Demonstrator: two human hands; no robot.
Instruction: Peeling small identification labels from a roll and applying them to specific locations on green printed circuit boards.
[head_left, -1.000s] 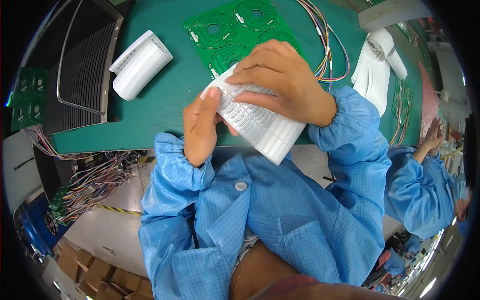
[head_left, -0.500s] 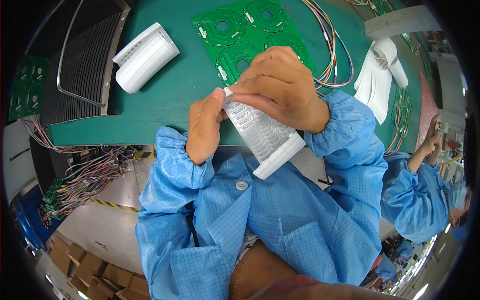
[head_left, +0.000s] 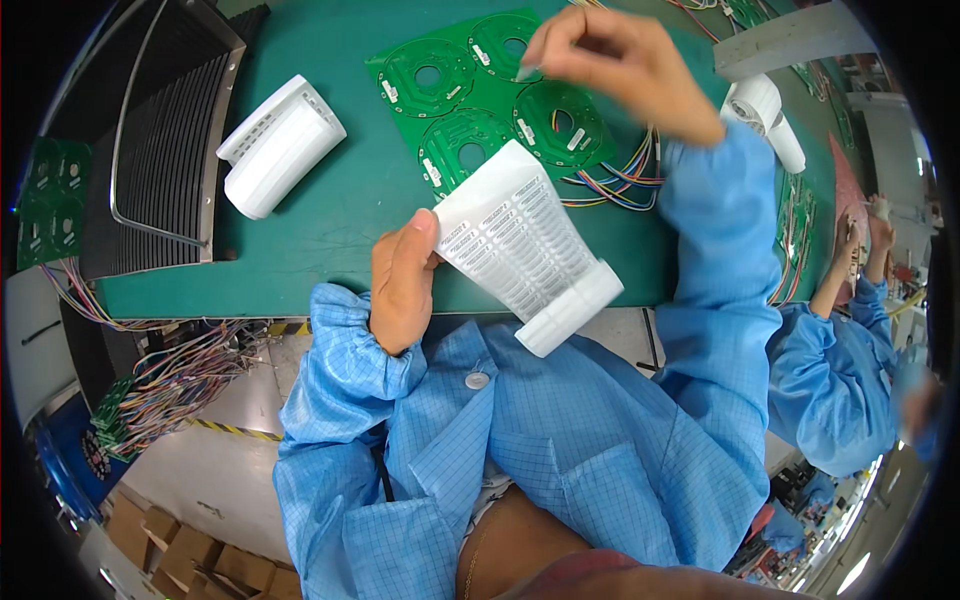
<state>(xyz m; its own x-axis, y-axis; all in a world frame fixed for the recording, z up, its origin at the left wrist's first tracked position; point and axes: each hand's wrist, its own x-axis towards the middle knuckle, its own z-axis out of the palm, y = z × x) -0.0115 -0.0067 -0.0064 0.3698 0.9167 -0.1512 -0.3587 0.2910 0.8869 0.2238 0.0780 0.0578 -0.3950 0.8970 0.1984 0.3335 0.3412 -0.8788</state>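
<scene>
My left hand (head_left: 402,290) grips the label sheet (head_left: 520,250) over the desk's near edge; my right hand's (head_left: 620,65) fingers pinch one label above the circuit board (head_left: 490,100). Blurred, it could land crooked.

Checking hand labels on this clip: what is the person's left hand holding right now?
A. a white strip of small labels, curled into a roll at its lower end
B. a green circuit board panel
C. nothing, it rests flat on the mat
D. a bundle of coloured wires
A: the left hand grips the edge of the white label strip, while the right hand is up over the green circuit board panel.
</scene>
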